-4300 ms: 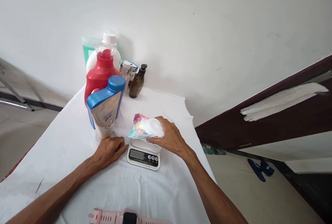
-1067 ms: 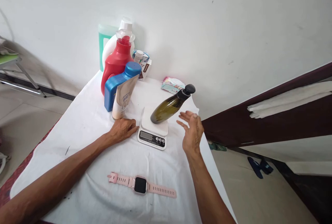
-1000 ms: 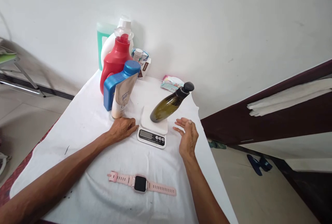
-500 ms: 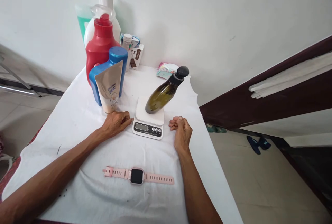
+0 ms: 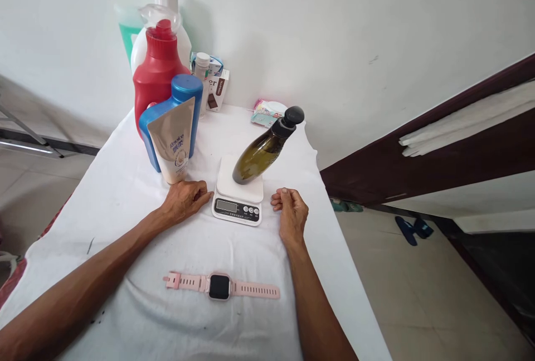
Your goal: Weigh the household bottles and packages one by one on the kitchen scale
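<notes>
A digital kitchen scale [image 5: 237, 211] with a white platform stands mid-table. On the platform an olive-green pump bottle [image 5: 259, 155] with a black top appears tilted to the right in this wide view. My left hand [image 5: 184, 202] rests on the cloth left of the scale, fingers curled in, thumb pointing at the scale's edge, nothing seen in it. Right of the scale lies my right hand [image 5: 291, 213], loosely curled on its side, thumb apart from the fingers and holding nothing. Nearer me lies a pink-strapped smartwatch [image 5: 219, 286], its screen dark.
Behind my left hand stand a beige Rejoice tube [image 5: 175, 146], a blue bottle [image 5: 186, 89] and a red jug [image 5: 156, 71]. Small boxes [image 5: 217, 91] and a clear white-capped bottle [image 5: 202, 66] are farther back. A colourful packet [image 5: 264, 115] lies near the wall. Slippers [image 5: 412, 230] are on the floor.
The view has shifted very slightly, so things sit a little farther left. Both hands, the bottle and the scale stay in place.
</notes>
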### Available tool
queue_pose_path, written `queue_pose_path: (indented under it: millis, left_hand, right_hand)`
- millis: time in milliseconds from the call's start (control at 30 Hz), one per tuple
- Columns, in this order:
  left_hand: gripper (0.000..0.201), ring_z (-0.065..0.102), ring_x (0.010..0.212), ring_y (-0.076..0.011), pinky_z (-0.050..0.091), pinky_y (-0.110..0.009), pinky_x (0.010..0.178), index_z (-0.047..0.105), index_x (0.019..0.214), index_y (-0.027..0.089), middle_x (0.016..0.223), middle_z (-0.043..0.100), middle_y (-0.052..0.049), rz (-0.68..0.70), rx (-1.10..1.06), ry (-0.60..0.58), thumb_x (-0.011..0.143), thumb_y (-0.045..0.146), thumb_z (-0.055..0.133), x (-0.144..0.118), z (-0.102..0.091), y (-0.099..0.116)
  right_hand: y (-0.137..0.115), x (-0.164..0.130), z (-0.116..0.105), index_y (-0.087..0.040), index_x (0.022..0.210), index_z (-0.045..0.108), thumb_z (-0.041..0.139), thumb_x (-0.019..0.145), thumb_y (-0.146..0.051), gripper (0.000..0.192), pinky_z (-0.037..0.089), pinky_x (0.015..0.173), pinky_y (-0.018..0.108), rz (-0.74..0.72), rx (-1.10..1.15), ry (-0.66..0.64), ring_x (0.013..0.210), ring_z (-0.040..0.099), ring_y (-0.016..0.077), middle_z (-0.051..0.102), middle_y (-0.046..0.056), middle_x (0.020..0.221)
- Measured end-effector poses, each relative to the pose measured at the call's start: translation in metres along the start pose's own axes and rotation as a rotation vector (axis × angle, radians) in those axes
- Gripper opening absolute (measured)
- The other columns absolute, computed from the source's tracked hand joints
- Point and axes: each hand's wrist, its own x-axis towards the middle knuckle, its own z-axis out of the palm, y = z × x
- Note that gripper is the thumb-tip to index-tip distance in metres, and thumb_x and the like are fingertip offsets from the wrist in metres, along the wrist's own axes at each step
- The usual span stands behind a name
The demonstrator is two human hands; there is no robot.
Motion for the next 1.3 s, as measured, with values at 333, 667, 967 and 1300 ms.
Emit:
queue_pose_path:
  millis: [333, 667, 967, 1300]
  left_hand:
    - [0.038, 0.044, 0.054, -0.0128, 0.029, -0.028, 0.059, 0.047, 0.068, 0.021, 0.059, 0.056, 0.002, 0.002, -0.003, 0.002, 0.098, 0.044, 0.052, 0.0, 0.002, -0.003]
    - [0.038, 0.046, 0.054, -0.0133, 0.027, -0.028, 0.058, 0.048, 0.069, 0.021, 0.059, 0.056, 0.002, -0.011, -0.044, -0.014, 0.099, 0.044, 0.053, -0.001, 0.005, -0.004]
    - [0.036, 0.046, 0.056, -0.0135, 0.027, -0.028, 0.059, 0.045, 0.07, 0.021, 0.062, 0.056, 0.001, -0.048, -0.079, -0.057, 0.099, 0.041, 0.052, 0.0, 0.003, 0.0]
    - [0.036, 0.045, 0.055, -0.0127, 0.026, -0.028, 0.059, 0.041, 0.069, 0.021, 0.061, 0.055, 0.002, -0.047, -0.102, -0.036, 0.099, 0.037, 0.053, 0.001, 0.009, -0.001]
  right_hand:
    - [-0.022, -0.003, 0.004, -0.023, 0.118, 0.063, 0.073, 0.087, -0.066, 0.054, 0.058, 0.09, 0.043, -0.061, 0.01, 0.019, 0.115, 0.069, 0.029, 0.071, 0.013, 0.124]
    - [-0.081, 0.005, 0.061, -0.025, 0.14, 0.05, 0.09, 0.065, -0.062, 0.093, 0.049, 0.11, 0.054, -0.186, -0.192, -0.142, 0.135, 0.059, 0.0349, 0.062, 0.016, 0.146]
    - [-0.078, 0.017, 0.076, -0.023, 0.119, 0.055, 0.092, 0.06, -0.06, 0.078, 0.058, 0.084, 0.044, -0.142, -0.205, -0.07, 0.096, 0.072, 0.0291, 0.075, 0.007, 0.105]
    - [-0.082, 0.15, 0.121, -0.022, 0.116, 0.054, 0.093, 0.054, -0.055, 0.08, 0.056, 0.097, 0.047, -0.138, -0.256, 0.028, 0.108, 0.07, 0.033, 0.074, 0.012, 0.114]
